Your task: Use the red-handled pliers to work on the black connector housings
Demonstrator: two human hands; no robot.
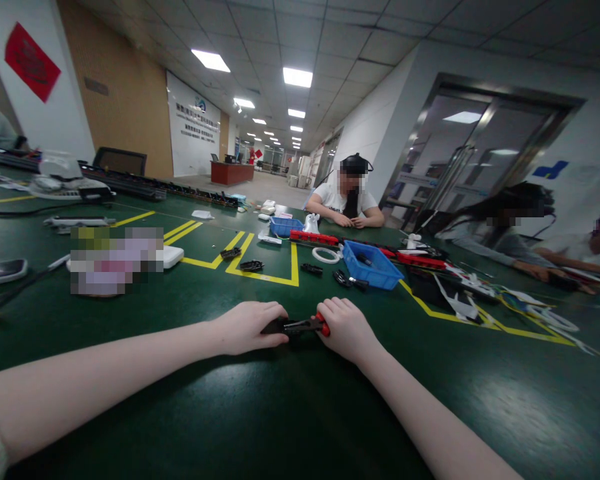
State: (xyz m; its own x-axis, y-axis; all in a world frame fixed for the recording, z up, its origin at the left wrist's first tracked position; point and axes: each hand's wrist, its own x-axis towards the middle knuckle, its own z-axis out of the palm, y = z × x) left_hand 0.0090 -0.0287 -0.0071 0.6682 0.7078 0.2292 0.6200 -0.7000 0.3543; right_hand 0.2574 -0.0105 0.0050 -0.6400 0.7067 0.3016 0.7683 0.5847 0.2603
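Observation:
My right hand [347,329] is closed around the red handles of a pair of pliers [303,326], whose metal jaws point left. Those jaws meet a small black part [275,326] that my left hand [250,327] pinches between thumb and fingers. Most of the black part is hidden by my left fingers, so its kind does not show. Both hands are low over the green table, close together in the middle of the view. Beyond them lie small black bundles [251,266] and a black coiled cable [349,279].
A blue bin [373,267] stands past my right hand, with a smaller blue bin [286,227] farther back. Yellow tape [267,277] marks the green table [180,413]. To the left lies a white device [173,257]. Another person [347,200] sits opposite; more people sit at right.

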